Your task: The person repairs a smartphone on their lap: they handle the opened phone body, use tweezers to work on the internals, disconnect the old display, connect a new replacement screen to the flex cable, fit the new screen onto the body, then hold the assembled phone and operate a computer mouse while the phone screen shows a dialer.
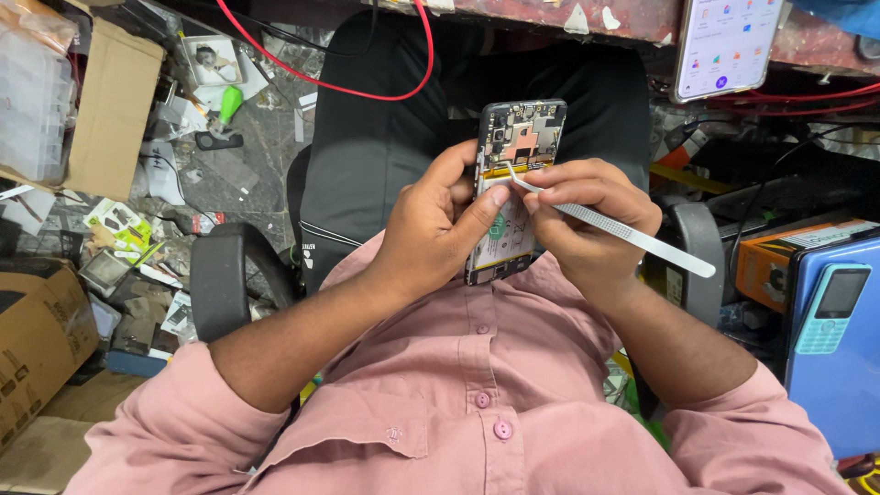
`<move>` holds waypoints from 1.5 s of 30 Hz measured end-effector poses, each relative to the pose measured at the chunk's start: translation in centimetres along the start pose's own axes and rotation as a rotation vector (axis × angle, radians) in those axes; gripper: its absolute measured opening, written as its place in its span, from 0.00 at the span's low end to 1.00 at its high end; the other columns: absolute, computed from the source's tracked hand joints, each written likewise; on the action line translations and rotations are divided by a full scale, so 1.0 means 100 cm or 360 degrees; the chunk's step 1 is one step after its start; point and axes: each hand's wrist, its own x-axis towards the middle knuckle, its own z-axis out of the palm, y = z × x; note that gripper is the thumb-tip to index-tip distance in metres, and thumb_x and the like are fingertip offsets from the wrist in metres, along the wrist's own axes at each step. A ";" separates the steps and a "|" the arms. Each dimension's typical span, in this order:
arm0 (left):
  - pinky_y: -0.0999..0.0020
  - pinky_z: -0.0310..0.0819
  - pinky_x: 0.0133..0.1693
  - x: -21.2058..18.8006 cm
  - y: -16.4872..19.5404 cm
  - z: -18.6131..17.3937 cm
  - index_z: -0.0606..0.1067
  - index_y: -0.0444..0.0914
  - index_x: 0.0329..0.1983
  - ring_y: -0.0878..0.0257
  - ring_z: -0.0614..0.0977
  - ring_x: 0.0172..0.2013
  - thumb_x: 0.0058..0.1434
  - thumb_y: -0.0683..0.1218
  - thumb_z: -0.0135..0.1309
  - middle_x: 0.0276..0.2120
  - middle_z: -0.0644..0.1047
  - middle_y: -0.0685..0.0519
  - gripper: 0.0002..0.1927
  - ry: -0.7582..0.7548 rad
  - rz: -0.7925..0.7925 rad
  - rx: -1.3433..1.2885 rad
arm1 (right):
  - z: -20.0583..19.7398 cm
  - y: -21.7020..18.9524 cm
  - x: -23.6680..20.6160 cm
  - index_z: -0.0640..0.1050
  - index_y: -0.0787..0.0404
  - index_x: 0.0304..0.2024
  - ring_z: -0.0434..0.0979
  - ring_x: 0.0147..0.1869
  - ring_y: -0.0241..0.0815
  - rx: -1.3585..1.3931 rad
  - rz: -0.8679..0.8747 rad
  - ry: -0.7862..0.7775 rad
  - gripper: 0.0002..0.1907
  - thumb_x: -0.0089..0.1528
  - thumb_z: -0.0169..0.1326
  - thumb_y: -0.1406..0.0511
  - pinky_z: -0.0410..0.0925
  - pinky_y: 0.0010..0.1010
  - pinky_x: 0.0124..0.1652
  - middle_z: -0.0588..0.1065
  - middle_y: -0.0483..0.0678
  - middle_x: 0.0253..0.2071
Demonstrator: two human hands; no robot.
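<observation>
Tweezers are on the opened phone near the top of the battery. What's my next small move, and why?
Probably a gentle lift with the tweezers, since their tip sits at the yellow strip just above the battery. The left hand grips the opened phone, thumb pressing beside the tip, and the right hand pinches the tweezers close to it.

The bench [550, 20] edge is running along the top, a lit phone [726, 44] lying on it. On the floor [266, 156], cardboard boxes [115, 110], papers [119, 225] and a green-handled tool [223, 115] are lying scattered.

Head camera, looking steeply down, close
</observation>
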 end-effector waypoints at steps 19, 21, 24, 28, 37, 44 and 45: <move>0.70 0.77 0.59 0.004 -0.007 -0.001 0.60 0.30 0.71 0.66 0.80 0.57 0.75 0.37 0.47 0.58 0.77 0.47 0.22 -0.0050 -0.0012 -0.0579 | -0.014 0.023 -0.007 0.74 0.65 0.44 0.83 0.48 0.47 0.0875 0.0296 0.0291 0.08 0.69 0.57 0.80 0.79 0.40 0.54 0.77 0.58 0.47; 0.70 0.78 0.58 0.004 -0.007 -0.003 0.61 0.30 0.70 0.66 0.81 0.55 0.75 0.37 0.47 0.57 0.77 0.46 0.22 -0.0035 -0.0025 -0.0574 | -0.017 0.025 -0.005 0.73 0.65 0.44 0.83 0.47 0.45 0.0716 0.0198 0.0265 0.09 0.69 0.57 0.80 0.79 0.39 0.53 0.77 0.57 0.47; 0.69 0.78 0.57 0.005 -0.006 -0.007 0.62 0.30 0.70 0.65 0.81 0.54 0.76 0.38 0.47 0.56 0.78 0.46 0.21 -0.0038 -0.0027 -0.0559 | -0.020 0.023 -0.003 0.73 0.65 0.43 0.83 0.48 0.44 0.0562 0.0165 0.0167 0.09 0.69 0.58 0.79 0.79 0.36 0.53 0.78 0.57 0.47; 0.69 0.78 0.58 0.005 -0.005 -0.007 0.62 0.30 0.70 0.66 0.81 0.55 0.76 0.38 0.47 0.57 0.77 0.46 0.21 -0.0057 -0.0023 -0.0568 | -0.023 0.019 0.000 0.73 0.66 0.40 0.83 0.49 0.43 0.0197 0.0053 0.0100 0.10 0.66 0.61 0.80 0.77 0.28 0.50 0.79 0.58 0.45; 0.71 0.78 0.56 0.005 0.000 -0.010 0.62 0.30 0.70 0.67 0.80 0.54 0.77 0.38 0.46 0.56 0.78 0.46 0.21 -0.0066 -0.0043 -0.0519 | -0.028 0.010 0.012 0.76 0.65 0.36 0.85 0.47 0.44 -0.0024 -0.0101 -0.0045 0.11 0.62 0.65 0.80 0.77 0.26 0.45 0.80 0.56 0.45; 0.73 0.78 0.55 0.005 0.002 -0.011 0.62 0.30 0.70 0.68 0.80 0.53 0.76 0.38 0.47 0.55 0.79 0.47 0.21 -0.0067 -0.0034 -0.0472 | -0.031 0.010 0.017 0.77 0.65 0.35 0.85 0.47 0.44 -0.0131 -0.0221 -0.0131 0.11 0.60 0.67 0.79 0.77 0.25 0.43 0.81 0.57 0.45; 0.73 0.77 0.55 0.005 0.002 -0.011 0.62 0.30 0.70 0.68 0.80 0.53 0.76 0.38 0.47 0.55 0.79 0.47 0.21 -0.0068 -0.0024 -0.0467 | -0.033 0.011 0.018 0.77 0.65 0.35 0.85 0.46 0.44 -0.0134 -0.0226 -0.0148 0.11 0.59 0.67 0.80 0.77 0.25 0.43 0.81 0.57 0.44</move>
